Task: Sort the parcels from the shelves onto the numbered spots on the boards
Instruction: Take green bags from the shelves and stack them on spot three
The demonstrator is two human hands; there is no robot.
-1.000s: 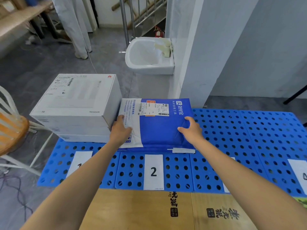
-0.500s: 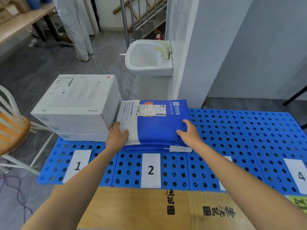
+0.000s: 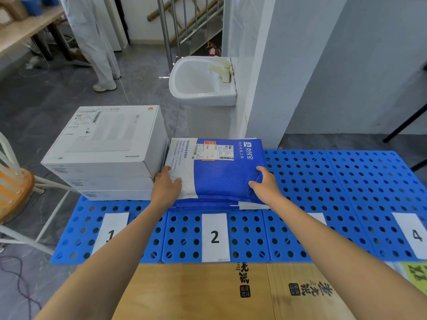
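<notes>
A blue and white padded mailer (image 3: 221, 172) lies flat on the blue perforated board (image 3: 323, 181), behind the white label numbered 2 (image 3: 215, 236). My left hand (image 3: 165, 185) grips its near left corner, thumb on top. My right hand (image 3: 263, 184) holds its near right edge, fingers curled over it. A stack of white boxes (image 3: 104, 146) stands at the spot labelled 1 (image 3: 111, 234), touching the mailer's left side. Label 4 (image 3: 417, 236) shows at the far right; my right forearm hides most of the label between 2 and 4.
Flat brown cardboard (image 3: 196, 292) lies in front of the boards. A white basin (image 3: 201, 82) and a white pillar (image 3: 277, 65) stand behind. A wooden chair (image 3: 13, 188) is at the left. A person's legs (image 3: 97, 42) stand at the far left back.
The mailer has stayed on spot 2. Both hands have slid slightly back toward its near edge, and my head has tilted so the boards sit lower in view.
</notes>
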